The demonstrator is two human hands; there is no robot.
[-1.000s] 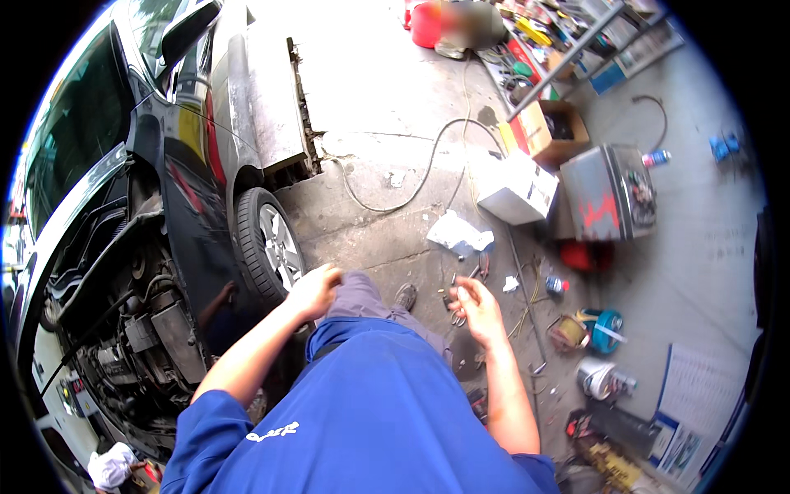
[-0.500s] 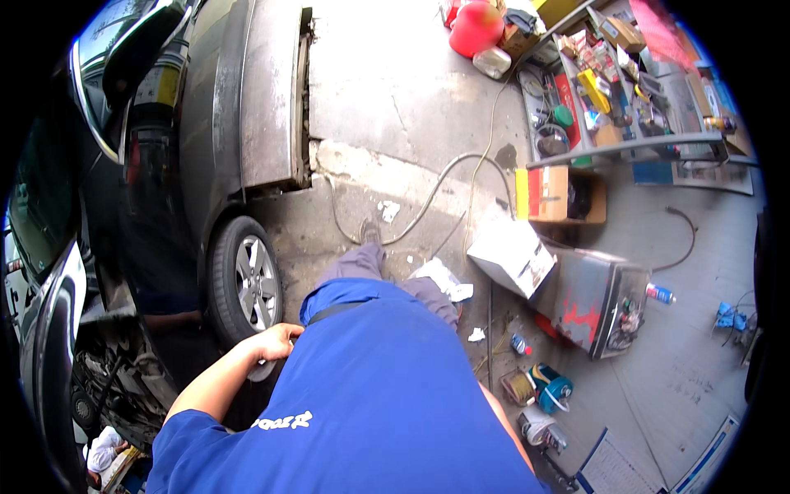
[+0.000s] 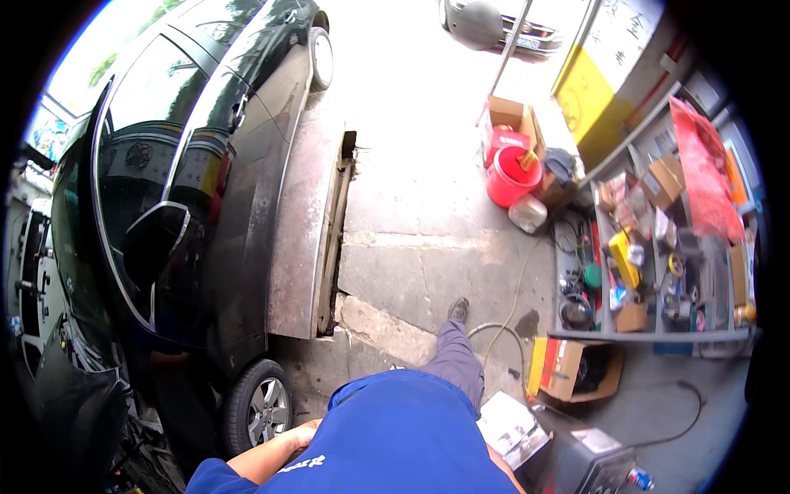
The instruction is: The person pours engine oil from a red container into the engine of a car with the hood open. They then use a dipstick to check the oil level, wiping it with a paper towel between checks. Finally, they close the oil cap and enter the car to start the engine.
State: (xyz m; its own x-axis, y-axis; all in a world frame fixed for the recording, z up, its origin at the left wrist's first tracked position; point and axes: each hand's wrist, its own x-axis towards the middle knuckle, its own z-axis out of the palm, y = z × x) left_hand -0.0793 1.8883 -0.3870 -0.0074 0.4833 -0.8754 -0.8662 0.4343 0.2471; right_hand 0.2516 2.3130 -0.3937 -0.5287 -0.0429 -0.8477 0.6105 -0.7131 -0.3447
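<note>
My left hand (image 3: 308, 431) is low by my left side, beside the blue shirt (image 3: 403, 436), which hides part of its fingers. I cannot make out whether anything is in it. Closest to that hand is the front wheel (image 3: 265, 412) of a black car (image 3: 222, 288), a dark tyre with a silver spoked rim. A short stretch of my right forearm (image 3: 504, 471) shows at my right side; the right hand itself is out of view. One shoe (image 3: 459, 309) is forward on the concrete floor.
A metal ramp (image 3: 300, 239) lies alongside the car, by a floor gap. A hose (image 3: 512, 329) curves over the floor. To the right are a red bucket (image 3: 514, 177), cluttered shelves (image 3: 650, 335), an open cardboard box (image 3: 605, 387), a white box (image 3: 506, 424) and a metal cabinet (image 3: 588, 461).
My view has tilted up and ahead, so more of the car and shop front shows. One foot has stepped forward. My left hand stays at my side, now more covered by the shirt.
</note>
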